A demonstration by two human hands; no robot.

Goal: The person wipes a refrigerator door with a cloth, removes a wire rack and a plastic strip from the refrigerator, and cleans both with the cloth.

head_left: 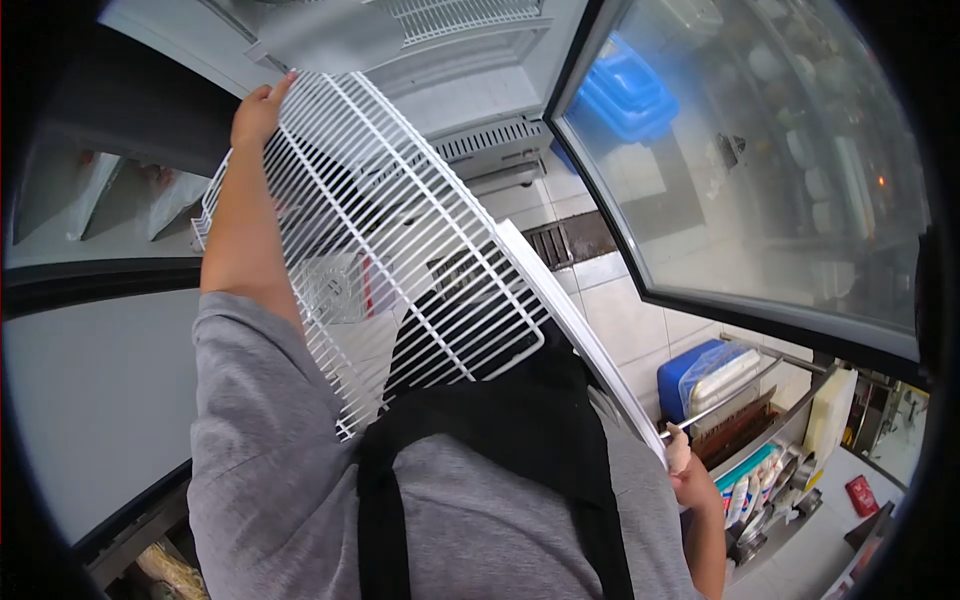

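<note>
A white wire rack [400,240] slants across the front of my body, from the upper left to the lower right. At its upper left corner my left hand [262,112] has its fingers closed round the edge. A long white strip [580,335] runs along the rack's right side and down to my right hand [685,470]. The fingers of my right hand are closed round the strip's lower end, near my hip. Through the wires a clear object with a red stripe [350,285] shows, too unclear to name.
An open glass door [760,180] stands at the right, a blue container [630,95] behind it. Ahead is a cabinet interior with another wire shelf [460,15]. Lower right, a rack holds a blue box [700,370] and utensils. Bagged items [95,195] sit at the left.
</note>
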